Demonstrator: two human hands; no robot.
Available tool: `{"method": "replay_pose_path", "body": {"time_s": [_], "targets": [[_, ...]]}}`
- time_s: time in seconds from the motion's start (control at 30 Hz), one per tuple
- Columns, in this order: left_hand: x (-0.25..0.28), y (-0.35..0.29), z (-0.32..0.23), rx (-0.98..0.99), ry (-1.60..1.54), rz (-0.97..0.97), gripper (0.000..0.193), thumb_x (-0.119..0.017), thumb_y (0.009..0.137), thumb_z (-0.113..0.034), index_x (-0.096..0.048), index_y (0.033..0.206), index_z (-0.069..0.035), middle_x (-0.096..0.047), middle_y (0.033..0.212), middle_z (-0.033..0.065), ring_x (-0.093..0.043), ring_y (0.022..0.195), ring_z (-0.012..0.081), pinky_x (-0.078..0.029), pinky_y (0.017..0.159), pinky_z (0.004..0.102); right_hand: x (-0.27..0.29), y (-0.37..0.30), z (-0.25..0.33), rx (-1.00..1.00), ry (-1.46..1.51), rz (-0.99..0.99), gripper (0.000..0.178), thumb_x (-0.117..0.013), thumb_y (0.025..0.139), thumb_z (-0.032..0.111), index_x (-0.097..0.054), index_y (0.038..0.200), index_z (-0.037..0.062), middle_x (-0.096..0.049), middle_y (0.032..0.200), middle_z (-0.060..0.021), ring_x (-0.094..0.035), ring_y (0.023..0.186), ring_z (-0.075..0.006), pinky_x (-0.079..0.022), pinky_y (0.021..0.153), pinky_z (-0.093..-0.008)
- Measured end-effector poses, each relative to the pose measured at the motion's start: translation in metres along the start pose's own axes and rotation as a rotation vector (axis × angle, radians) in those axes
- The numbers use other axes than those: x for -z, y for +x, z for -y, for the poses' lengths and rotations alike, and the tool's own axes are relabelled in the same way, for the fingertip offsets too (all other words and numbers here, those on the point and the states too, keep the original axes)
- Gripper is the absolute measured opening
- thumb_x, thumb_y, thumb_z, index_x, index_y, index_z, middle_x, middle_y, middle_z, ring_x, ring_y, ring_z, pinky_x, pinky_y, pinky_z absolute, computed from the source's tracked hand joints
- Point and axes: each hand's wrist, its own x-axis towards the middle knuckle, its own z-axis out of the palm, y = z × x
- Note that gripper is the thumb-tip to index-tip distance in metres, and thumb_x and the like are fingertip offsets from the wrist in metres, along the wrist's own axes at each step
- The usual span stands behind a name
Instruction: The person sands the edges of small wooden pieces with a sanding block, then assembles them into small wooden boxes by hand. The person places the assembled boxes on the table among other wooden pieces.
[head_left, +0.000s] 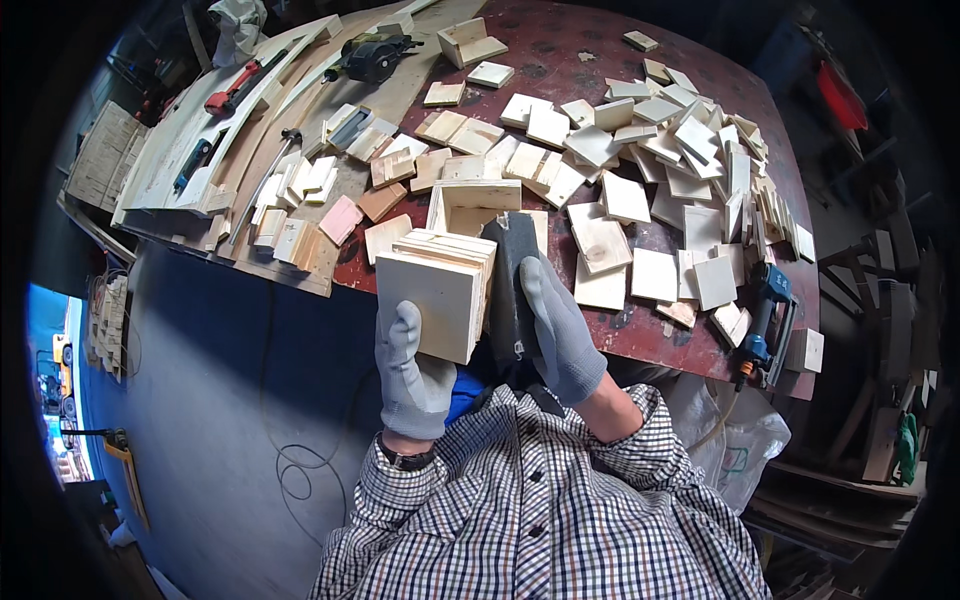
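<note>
My left hand (412, 375), in a grey glove, is closed around a stack of square wooden boards (428, 305) held up in front of my chest. Its thumb presses on the front board, and the far fingers are hidden. In my right hand (562, 335), also gloved, is a dark grey sanding block (513, 285) with worn, pale edges. The block stands upright along the right side of the stack; whether the two touch I cannot tell. Just beyond the stack, an open wooden box (478, 190) sits on the table.
Many loose wooden squares (625, 198) litter the dark red table (640, 345). A blue nail gun (768, 310) with a hose lies at its right edge. On the left lie a hammer (268, 180), a circular saw (372, 58), a red tool (232, 92) and long planks (185, 125).
</note>
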Motion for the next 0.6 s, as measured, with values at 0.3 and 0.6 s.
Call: {"method": "replay_pose_path", "body": {"time_s": [0.3,0.6], "targets": [[0.001,0.033,-0.016,-0.268,0.271,-0.163,0.049,-0.062,0.104,-0.003,-0.048,0.151,-0.006,-0.062,0.126,0.0035,-0.065,0.106,0.0088,-0.057,0.094,0.0249,0.004,-0.052,0.027,0.037,0.102,0.104,0.079,-0.049,0.111,0.047,-0.023,0.169,-0.0009,-0.056,0.142,-0.0157,-0.058,0.123,-0.0196,-0.046,0.11,-0.0343],[-0.028,0.007,-0.004,-0.279,0.521,0.104,0.05,-0.06,0.11,-0.025,-0.046,0.151,0.001,-0.062,0.14,0.0151,-0.065,0.126,0.0226,-0.055,0.107,0.0346,0.008,-0.01,0.03,0.979,-1.197,-0.101,0.069,-0.081,0.086,0.041,-0.063,0.149,0.0218,-0.049,0.146,-0.0244,-0.051,0.13,-0.0402,-0.041,0.11,-0.0519]]}}
